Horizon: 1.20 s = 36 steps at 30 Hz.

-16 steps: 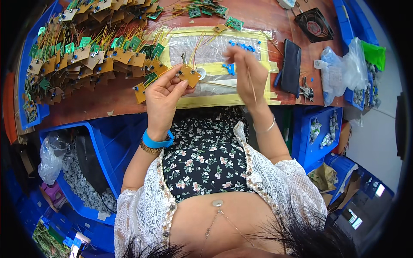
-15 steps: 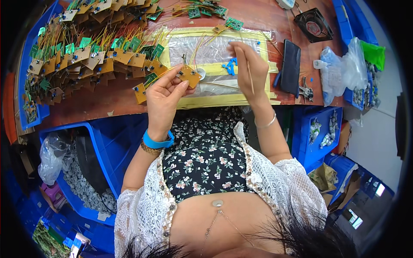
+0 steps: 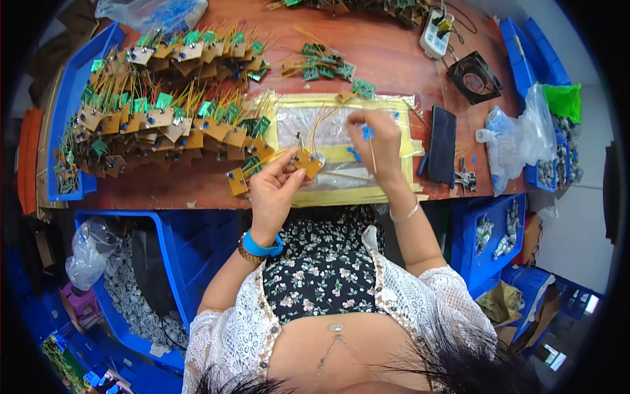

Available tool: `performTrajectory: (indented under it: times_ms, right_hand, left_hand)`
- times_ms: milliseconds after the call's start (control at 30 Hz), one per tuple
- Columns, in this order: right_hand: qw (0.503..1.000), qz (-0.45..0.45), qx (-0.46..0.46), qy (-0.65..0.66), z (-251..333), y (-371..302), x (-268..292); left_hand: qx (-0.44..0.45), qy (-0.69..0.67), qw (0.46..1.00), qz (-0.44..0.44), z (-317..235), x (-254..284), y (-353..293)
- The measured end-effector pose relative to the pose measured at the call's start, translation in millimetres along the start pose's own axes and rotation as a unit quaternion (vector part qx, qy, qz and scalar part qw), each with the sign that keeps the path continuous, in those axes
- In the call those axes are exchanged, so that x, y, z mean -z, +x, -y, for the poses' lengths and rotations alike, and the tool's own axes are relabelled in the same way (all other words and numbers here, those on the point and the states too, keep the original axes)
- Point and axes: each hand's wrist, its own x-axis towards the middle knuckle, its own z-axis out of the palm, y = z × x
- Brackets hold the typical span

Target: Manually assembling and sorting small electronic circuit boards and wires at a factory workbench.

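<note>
My left hand (image 3: 270,197) pinches a small brown circuit board (image 3: 307,163) by its edge. Thin yellow and red wires (image 3: 319,126) run from it up to a green circuit board (image 3: 363,88). My right hand (image 3: 382,143) is closed around a thin wooden stick (image 3: 373,157) and hovers over the mat, right beside several small blue pieces (image 3: 355,155). It partly covers them, so I cannot tell whether its fingertips touch any. Under both hands lies a clear plastic sheet edged with yellow tape (image 3: 354,196).
Rows of wired brown and green boards (image 3: 164,125) fill the table's left side. To the right are a phone (image 3: 442,144), a black fan (image 3: 474,77), clear plastic bags (image 3: 505,141) and a power strip (image 3: 436,36). Blue bins (image 3: 164,256) stand below the table edge.
The whole view has shifted, showing more of the table's far side. My right hand has come in over the blue pieces with the stick. My left hand still holds the board.
</note>
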Motion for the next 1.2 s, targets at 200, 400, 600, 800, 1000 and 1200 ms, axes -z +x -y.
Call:
performTrajectory:
  times_ms: [200,400,600,800,1000,1200]
  right_hand:
    - [0.986,0.053,0.149,0.060,64,-17,4]
    - [0.982,0.066,0.175,0.010,72,-25,2]
    - [0.992,0.056,0.104,0.049,71,-27,4]
    - [0.993,0.047,0.036,0.102,73,-21,5]
    - [0.990,0.073,0.018,0.115,67,-24,5]
    - [0.991,0.074,0.018,0.113,68,-27,6]
  left_hand:
    - [-0.019,0.018,0.999,0.024,7,-1,-1]
    - [-0.017,0.001,1.000,0.016,9,-4,-5]
    - [-0.024,-0.002,1.000,0.020,13,-7,-7]
    - [-0.012,-0.006,1.000,0.018,4,-4,-3]
    - [0.009,-0.014,1.000,0.024,3,-3,-4]
    - [0.005,0.007,0.999,0.039,0,-4,-5]
